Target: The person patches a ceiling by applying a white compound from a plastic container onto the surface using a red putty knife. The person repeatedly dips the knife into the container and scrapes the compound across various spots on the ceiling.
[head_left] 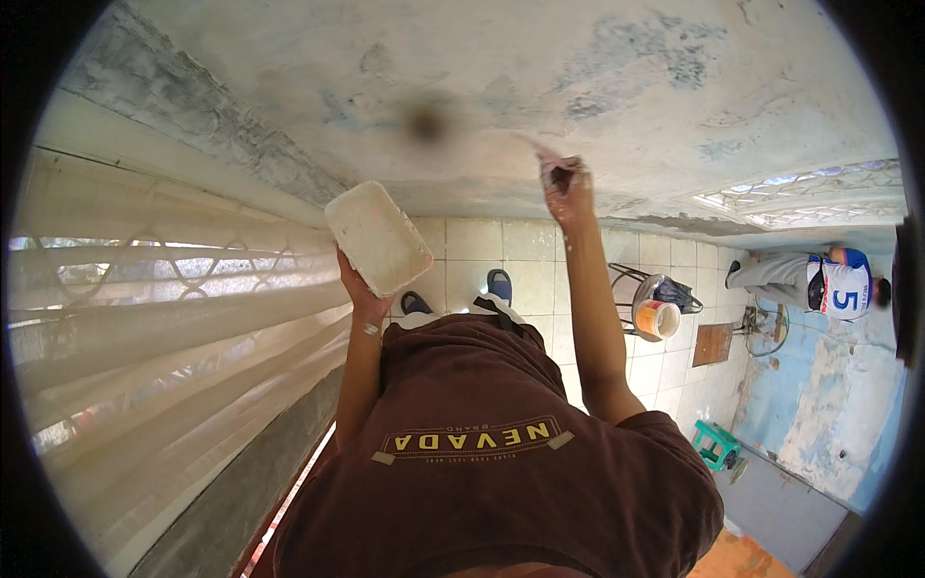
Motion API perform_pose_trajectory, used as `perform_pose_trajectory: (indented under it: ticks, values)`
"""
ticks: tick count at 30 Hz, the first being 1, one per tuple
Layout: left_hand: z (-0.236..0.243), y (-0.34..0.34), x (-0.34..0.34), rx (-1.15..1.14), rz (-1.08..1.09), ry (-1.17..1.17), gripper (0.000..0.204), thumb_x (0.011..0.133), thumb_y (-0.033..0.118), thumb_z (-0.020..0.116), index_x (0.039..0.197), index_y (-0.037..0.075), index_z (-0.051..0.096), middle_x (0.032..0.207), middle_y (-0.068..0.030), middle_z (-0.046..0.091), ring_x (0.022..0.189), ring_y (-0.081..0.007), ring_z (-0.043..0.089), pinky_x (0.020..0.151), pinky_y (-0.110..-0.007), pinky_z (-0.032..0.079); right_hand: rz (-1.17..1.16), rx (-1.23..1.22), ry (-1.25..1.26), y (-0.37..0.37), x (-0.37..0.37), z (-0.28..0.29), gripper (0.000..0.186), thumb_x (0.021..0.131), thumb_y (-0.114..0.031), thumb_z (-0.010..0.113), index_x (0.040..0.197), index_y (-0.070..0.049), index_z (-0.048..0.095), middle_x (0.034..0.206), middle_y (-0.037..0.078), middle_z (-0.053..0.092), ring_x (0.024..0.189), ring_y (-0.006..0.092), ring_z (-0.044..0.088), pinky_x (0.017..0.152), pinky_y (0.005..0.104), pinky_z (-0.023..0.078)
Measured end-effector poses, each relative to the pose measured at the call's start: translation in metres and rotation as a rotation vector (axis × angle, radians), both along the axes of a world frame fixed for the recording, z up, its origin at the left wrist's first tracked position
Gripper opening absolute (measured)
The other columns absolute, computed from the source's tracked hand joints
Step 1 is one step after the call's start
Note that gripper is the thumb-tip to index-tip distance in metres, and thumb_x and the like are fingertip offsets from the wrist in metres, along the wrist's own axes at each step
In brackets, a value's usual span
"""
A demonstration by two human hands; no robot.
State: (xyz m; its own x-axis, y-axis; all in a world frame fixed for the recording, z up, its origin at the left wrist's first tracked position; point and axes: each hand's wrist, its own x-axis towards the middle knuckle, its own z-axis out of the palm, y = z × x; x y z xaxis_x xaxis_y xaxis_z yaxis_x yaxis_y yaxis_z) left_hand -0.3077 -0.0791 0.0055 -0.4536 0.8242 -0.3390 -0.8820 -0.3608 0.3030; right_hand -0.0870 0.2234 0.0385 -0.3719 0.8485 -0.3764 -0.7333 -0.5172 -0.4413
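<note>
My left hand (355,279) grips a white rectangular tub (378,234) with pale, smeared material on it. My right hand (568,193) is closed on a thin pinkish tool (540,148), blurred and probably flat, raised near the patchy white wall (636,87) in front of me. Pale flecks mark my right wrist and fingers. Whether the tool touches the wall I cannot tell.
A chair (631,299) with a bucket (661,318) stands on the tiled floor right of me. Another person (809,285) is at the far right, near a patchy blue wall. A green plastic stool (713,443) stands lower right. Sheer curtains (154,318) cover the left window.
</note>
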Motion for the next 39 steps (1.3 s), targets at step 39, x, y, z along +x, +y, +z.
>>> perform_pose_trajectory:
  ticks: [39]
  values:
    - [0.005,0.039,0.039,-0.029,0.082,0.036,0.056,0.098,0.059,0.041,0.140,0.021,0.049,0.136,-0.0012,0.057,0.124,-0.0273,0.055,0.104,-0.052,0.045,0.020,0.038,0.013,0.043,0.030,-0.078,0.026,0.101,-0.015,0.043,0.099,0.009,0.053,0.099,0.023,0.062,0.091,0.0262,0.065,0.082,0.0338,0.060]
